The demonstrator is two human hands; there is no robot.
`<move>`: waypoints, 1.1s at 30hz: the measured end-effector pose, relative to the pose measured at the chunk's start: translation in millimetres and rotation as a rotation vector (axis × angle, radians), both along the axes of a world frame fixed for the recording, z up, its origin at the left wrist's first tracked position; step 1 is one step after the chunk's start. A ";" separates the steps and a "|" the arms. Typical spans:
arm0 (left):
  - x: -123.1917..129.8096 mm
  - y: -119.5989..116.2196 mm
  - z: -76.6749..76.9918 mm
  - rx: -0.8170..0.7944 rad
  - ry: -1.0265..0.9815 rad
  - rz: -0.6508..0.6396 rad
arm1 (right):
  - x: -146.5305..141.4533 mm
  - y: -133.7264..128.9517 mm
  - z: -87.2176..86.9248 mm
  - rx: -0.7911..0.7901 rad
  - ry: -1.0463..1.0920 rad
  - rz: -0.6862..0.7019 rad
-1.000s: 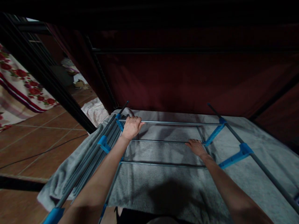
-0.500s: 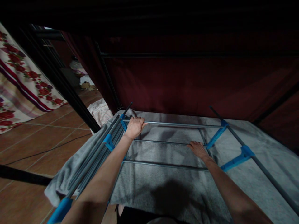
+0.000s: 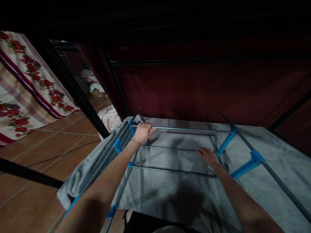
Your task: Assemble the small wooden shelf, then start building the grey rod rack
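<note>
A frame of grey metal tubes joined by blue plastic connectors lies over a grey blanket. My left hand is wrapped round the left end of the far crossbar, beside a blue connector. My right hand is closed on the right end of the middle crossbar, close to a blue bracket. A third crossbar runs nearer to me, with no hand on it. Left of the frame, a bundle of loose grey tubes lies partly hidden by my left forearm.
The grey blanket covers the surface beneath the frame. Black bed posts stand at the left, and a dark red curtain hangs behind. A floral cloth hangs over the tiled floor, where a cable runs.
The view has turned slightly left, so the left-side things appear further right. The frame's left side has shifted a little. Both hands keep their hold on the crossbars.
</note>
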State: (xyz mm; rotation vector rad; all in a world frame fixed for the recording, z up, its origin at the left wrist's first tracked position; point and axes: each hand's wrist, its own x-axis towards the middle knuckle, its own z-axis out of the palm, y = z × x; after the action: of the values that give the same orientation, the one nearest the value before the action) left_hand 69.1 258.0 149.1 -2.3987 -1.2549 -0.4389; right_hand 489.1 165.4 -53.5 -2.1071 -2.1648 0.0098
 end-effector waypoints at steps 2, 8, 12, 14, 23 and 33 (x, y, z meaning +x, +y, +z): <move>-2.0 0.3 3.9 -0.026 0.009 -0.023 | 0.1 0.0 -0.4 0.009 0.008 -0.004; -11.4 6.1 20.4 -0.113 0.146 -0.132 | 0.4 -0.2 -1.8 0.026 0.028 -0.006; -14.9 10.4 27.8 -0.160 0.210 -0.132 | 0.8 -0.2 -2.1 0.027 0.029 -0.004; -15.7 12.0 29.2 -0.176 0.215 -0.132 | 0.8 -0.4 -2.0 0.030 0.028 -0.005; -10.4 18.7 15.4 -0.174 0.123 0.084 | -2.6 -3.6 0.9 0.044 0.034 -0.014; -3.6 -24.3 -28.5 0.131 -0.225 0.094 | -2.9 -5.1 1.9 0.053 0.038 -0.013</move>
State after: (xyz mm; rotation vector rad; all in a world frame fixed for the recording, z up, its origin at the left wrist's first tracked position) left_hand 65.5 233.7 120.7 -2.2177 -1.3807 -0.7553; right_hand 486.2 160.3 -51.6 -2.0760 -2.1062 -0.0086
